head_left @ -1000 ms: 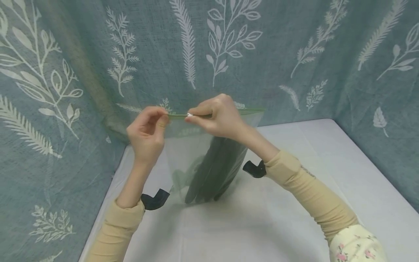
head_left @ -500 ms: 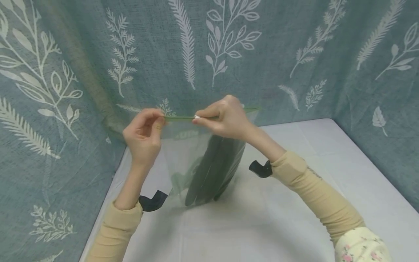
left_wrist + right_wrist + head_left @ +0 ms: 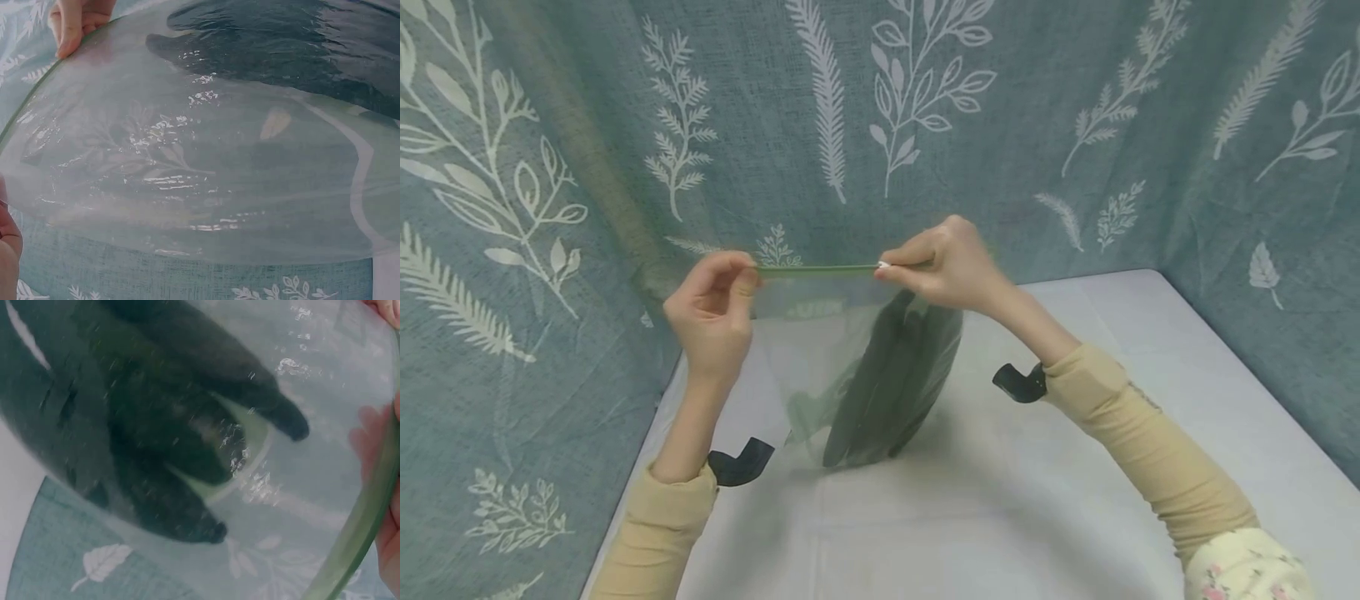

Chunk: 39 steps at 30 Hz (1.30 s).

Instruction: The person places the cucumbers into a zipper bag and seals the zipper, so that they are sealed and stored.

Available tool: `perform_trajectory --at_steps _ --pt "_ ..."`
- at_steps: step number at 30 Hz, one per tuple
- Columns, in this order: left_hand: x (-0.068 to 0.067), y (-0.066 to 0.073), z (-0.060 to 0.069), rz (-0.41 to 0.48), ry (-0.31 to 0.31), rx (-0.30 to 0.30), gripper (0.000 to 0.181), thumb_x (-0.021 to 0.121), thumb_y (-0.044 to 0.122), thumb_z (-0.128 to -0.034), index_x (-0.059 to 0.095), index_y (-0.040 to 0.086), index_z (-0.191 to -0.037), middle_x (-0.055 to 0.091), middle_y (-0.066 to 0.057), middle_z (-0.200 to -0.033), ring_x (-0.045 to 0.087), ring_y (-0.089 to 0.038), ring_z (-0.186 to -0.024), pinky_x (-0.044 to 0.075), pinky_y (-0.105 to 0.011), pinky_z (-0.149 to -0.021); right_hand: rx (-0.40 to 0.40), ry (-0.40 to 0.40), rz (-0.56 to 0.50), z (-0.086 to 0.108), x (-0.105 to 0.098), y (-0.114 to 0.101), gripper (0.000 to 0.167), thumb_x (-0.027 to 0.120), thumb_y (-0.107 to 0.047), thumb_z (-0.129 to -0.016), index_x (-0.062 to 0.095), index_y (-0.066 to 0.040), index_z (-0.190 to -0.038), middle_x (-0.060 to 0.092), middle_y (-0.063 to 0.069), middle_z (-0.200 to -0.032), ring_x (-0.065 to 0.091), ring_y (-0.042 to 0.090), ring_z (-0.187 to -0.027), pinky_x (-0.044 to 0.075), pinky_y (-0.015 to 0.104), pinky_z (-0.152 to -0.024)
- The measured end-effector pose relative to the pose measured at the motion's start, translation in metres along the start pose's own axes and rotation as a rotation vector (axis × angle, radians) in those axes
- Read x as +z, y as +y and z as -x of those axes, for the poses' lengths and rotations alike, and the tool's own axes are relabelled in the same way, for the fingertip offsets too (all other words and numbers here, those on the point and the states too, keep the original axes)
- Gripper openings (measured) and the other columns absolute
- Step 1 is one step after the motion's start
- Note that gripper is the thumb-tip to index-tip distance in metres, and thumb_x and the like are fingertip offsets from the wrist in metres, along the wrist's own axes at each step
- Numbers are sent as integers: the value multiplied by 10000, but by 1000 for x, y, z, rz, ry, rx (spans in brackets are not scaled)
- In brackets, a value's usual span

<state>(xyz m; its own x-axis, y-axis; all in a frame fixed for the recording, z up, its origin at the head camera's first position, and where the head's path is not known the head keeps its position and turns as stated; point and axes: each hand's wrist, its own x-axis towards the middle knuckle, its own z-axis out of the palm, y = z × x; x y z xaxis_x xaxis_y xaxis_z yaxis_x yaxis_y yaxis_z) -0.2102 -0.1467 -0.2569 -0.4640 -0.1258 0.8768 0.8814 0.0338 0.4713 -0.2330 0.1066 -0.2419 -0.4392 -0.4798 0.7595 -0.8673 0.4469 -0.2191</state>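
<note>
A clear, green-tinted zip bag [image 3: 808, 358] hangs upright between my hands, its bottom at the tabletop. Several long dark green vegetables, apparently cucumbers [image 3: 880, 392], lean inside it; the right wrist view shows their narrow ends [image 3: 209, 528] through the plastic. At the left end of the green zip strip [image 3: 820, 271], my left hand [image 3: 711, 312] pinches the bag's edge between thumb and fingers. My right hand [image 3: 958, 262] pinches a small white zip slider [image 3: 882, 265] on that strip and covers the rim behind it. In the left wrist view, both hands are only partly visible.
A white-covered table [image 3: 1097, 400] lies below. Blue-green curtains [image 3: 760, 108] with white leaf patterns enclose it at the back and sides. A black curved piece [image 3: 741, 462] sits at the left wrist, another [image 3: 1018, 383] at the right.
My right hand has moved right along the zip strip with the white slider. My left hand has shifted slightly left, and more of the green strip shows between them.
</note>
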Motion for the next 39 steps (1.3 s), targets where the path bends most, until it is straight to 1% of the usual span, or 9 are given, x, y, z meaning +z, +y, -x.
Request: perform_trajectory --at_steps 1,4,8,11,17,23,29,33,39 --pt "-1 0 0 2 3 -1 28 552 -221 -801 578 -212 -810 660 98 -783 626 -37 -656 529 -189 -658 -1 -3 2 1 -1 1 76 747 -142 -803 788 -91 -843 749 37 -753 657 78 -539 428 217 -484" --pt "-3 0 0 6 13 -3 27 552 -221 -803 577 -216 -811 663 91 -781 627 -42 -653 531 -191 -661 -5 3 16 5 -4 5 55 748 -135 -800 789 -107 -822 746 15 -729 608 50 -496 516 251 -583" --pt "-5 -1 0 -17 17 -4 46 549 -240 -796 581 -213 -816 662 102 -785 627 -36 -655 533 -187 -665 -5 13 23 11 -9 8 38 756 -129 -789 788 -110 -798 745 8 -722 604 48 -494 524 250 -595" --pt "-7 -1 0 -37 13 -8 16 569 -206 -815 568 -221 -812 659 110 -787 626 -30 -661 538 -186 -676 9 15 17 14 -13 10 51 767 -131 -781 789 -96 -812 746 28 -733 612 59 -495 398 195 -470" --pt "-8 -1 0 -57 18 -17 49 580 -187 -822 557 -220 -795 652 116 -777 622 -27 -662 535 -179 -677 49 9 -35 22 -18 16 66 766 -96 -779 785 -73 -838 743 54 -726 518 24 -441 281 149 -446" --pt "-8 -2 0 -53 25 -29 29 568 -204 -815 571 -205 -787 653 108 -769 620 -33 -654 533 -177 -669 68 3 -89 28 -22 23 68 772 -58 -763 783 -63 -830 746 68 -755 695 115 -600 427 117 -521" --pt "-9 -5 1 -38 27 -25 33 559 -207 -816 585 -202 -796 666 101 -778 627 -37 -654 534 -185 -671 105 -37 -122 33 -31 29 85 757 -35 -774 781 -60 -851 749 76 -783 722 168 -696 494 126 -607" --pt "-12 -8 1 -60 40 -27 54 575 -173 -833 573 -225 -817 671 118 -772 635 -23 -657 532 -181 -674 170 -51 -126 40 -38 35 82 747 -34 -786 782 -69 -851 751 73 -791 716 114 -701 497 139 -598" --pt "-20 -10 3 -62 95 -61 54 603 -147 -830 606 -198 -812 669 102 -733 635 -29 -633 535 -183 -664 349 -36 -208 54 -46 45 81 727 -14 -802 768 -23 -872 740 150 -830 668 -65 -740 524 164 -637"
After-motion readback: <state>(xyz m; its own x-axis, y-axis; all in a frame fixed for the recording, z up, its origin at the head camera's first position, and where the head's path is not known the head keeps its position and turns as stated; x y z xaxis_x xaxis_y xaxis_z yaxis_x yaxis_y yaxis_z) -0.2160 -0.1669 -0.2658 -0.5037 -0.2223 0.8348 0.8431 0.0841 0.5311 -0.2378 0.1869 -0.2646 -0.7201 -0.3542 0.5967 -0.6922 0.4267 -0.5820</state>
